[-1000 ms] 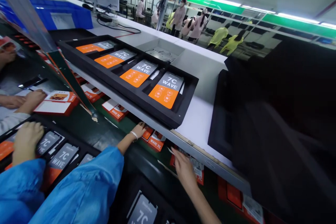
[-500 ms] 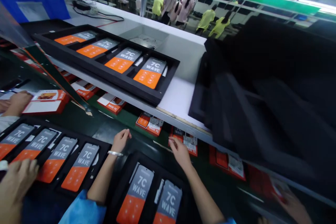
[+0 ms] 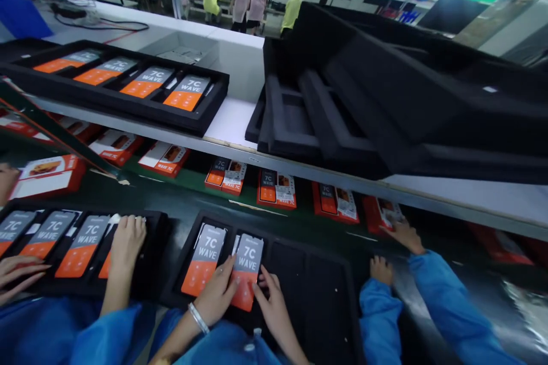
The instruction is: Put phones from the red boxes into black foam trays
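A black foam tray (image 3: 308,279) lies in front of me, with a smartphone (image 3: 204,256) in its leftmost slot. Beside that, a second smartphone (image 3: 248,259) with a grey and orange "7C WAVE" face is gripped at its two sides. My left hand (image 3: 216,296), with a silver bracelet on the wrist, holds the left edge. My right hand (image 3: 274,299) has its fingers bent against the right edge. Whether the phone rests in its slot or sits slightly above it, I cannot tell.
Red boxes (image 3: 276,189) line the green conveyor (image 3: 205,197) beyond the tray. Above it, a white shelf (image 3: 233,114) bears a tray of phones (image 3: 188,93) and stacked black foam trays (image 3: 342,102). Co-workers' hands work at the left (image 3: 128,239) and at the right (image 3: 405,234).
Both my hands have come back from near the boxes to the second phone and now hold its sides. The view has turned right, and a co-worker's hand at right touches a red box.
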Demonstrator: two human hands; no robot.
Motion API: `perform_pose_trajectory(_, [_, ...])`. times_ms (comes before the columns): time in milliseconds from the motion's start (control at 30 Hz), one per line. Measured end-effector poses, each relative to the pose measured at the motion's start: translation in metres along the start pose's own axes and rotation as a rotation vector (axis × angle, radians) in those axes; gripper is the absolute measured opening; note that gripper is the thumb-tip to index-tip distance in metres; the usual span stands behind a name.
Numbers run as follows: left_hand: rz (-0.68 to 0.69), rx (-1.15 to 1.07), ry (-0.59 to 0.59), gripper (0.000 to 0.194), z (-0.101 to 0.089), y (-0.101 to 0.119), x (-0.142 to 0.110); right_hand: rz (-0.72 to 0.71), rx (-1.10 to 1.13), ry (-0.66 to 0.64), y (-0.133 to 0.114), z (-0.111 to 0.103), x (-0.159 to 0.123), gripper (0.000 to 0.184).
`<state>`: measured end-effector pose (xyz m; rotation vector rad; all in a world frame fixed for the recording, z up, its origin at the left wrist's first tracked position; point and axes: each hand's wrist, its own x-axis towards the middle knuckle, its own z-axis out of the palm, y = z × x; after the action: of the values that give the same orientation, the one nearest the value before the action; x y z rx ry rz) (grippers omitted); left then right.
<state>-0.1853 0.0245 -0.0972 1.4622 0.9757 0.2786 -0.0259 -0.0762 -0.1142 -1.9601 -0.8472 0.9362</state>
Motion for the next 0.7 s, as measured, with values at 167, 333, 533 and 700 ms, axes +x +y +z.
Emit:
perform_pose_trajectory(167, [-0.038, -0.118, 0.069, 0.058, -0.002, -0.002, 0.006, -0.010, 0.079, -0.061, -0.001, -0.008, 0.012, 0.047])
perform_pose_trajectory(333, [-0.096, -0.302, 0.145, 0.062, -0.003, -0.010, 0.016, -0.047, 0.049, -0.126, 0.001, -0.009, 0.017, 0.052])
perform_pose_trajectory(533, [-0.197, -0.652, 0.194, 0.071, 0.009, -0.007, 0.019, -0.013, 0.135, -0.176, 0.001, -0.012, 0.022, 0.060])
perform_pose_trajectory(700, [-0.168, -0.570, 0.148, 0.069, 0.022, -0.016, 0.017, 0.004, 0.241, -0.222, 0.005, -0.021, 0.026, 0.055])
